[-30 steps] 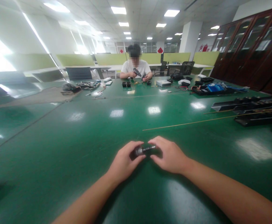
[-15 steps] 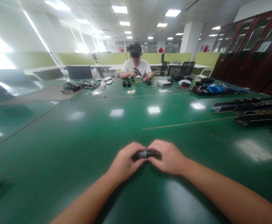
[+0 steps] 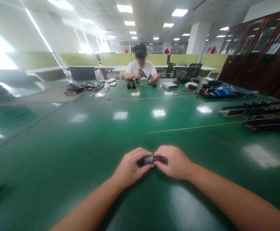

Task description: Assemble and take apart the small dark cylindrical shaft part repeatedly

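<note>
A small dark cylindrical part with a grey section [image 3: 148,159] lies crosswise between my two hands, over the green table [image 3: 87,179]. My left hand [image 3: 129,166] is closed around its left, grey portion, thumb below and fingers above. My right hand [image 3: 176,163] pinches the darker right portion between thumb and fingers. The fingertips of both hands almost meet at the middle of the part. Both ends are partly hidden by the palms, and its exact kind cannot be made out.
A thin yellowish rod [image 3: 178,129] reaches in from black metal channels [image 3: 262,125] at right. Across the table a person [image 3: 141,68] holds a power drill [image 3: 142,73]. Black parts, a white box [image 3: 169,85] and a tray with blue items [image 3: 223,91] lie along the far side.
The hands and the cylindrical part appear slightly further right; the whole view has shifted a little the same way. The grip of both hands looks nearly the same.
</note>
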Tool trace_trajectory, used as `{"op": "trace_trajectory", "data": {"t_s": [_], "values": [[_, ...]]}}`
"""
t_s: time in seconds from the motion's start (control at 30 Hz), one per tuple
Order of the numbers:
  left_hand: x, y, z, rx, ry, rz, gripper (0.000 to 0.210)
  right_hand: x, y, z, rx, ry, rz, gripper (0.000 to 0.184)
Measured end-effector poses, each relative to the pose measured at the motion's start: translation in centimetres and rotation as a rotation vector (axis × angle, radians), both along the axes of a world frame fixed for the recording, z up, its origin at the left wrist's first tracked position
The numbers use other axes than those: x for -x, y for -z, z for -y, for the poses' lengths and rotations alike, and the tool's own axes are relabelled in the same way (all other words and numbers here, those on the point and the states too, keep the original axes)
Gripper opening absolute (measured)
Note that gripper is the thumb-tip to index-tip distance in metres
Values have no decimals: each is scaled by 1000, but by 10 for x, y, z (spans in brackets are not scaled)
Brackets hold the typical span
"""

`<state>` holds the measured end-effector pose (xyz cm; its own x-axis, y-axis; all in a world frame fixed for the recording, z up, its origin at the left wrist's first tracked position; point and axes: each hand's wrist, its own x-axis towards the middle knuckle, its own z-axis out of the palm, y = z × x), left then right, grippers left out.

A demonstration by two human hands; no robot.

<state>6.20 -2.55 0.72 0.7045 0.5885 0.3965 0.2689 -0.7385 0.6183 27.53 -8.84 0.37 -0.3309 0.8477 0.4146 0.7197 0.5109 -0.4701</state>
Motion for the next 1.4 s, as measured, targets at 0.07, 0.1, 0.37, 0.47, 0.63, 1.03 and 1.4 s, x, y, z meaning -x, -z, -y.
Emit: {"op": "trace_trajectory", "data": {"t_s": [0.07,0.1,0.37,0.47,0.63,1.03,1.4], "values": [[0,0,1,-2,-6,-7,22,0,1,-1,3,1,14,9],[0,-1,1,-2,-11,-9,22,0,1,-1,4,3,18,9],[-1,-2,3,21,-36,-27,20,-1,2,-3,6,-8,44,8],[-1,-2,4,18,-45,-23,20,-1,2,-4,2,-6,55,8],[-3,-3,5,6,-50,-19,20,-2,2,-4,10,-28,59,8],[-2,-1,3,-1,-69,-26,22,-5,1,-5,5,-39,51,9],[-1,-1,4,-25,-66,-22,21,-6,0,-5,6,-39,42,10]]}}
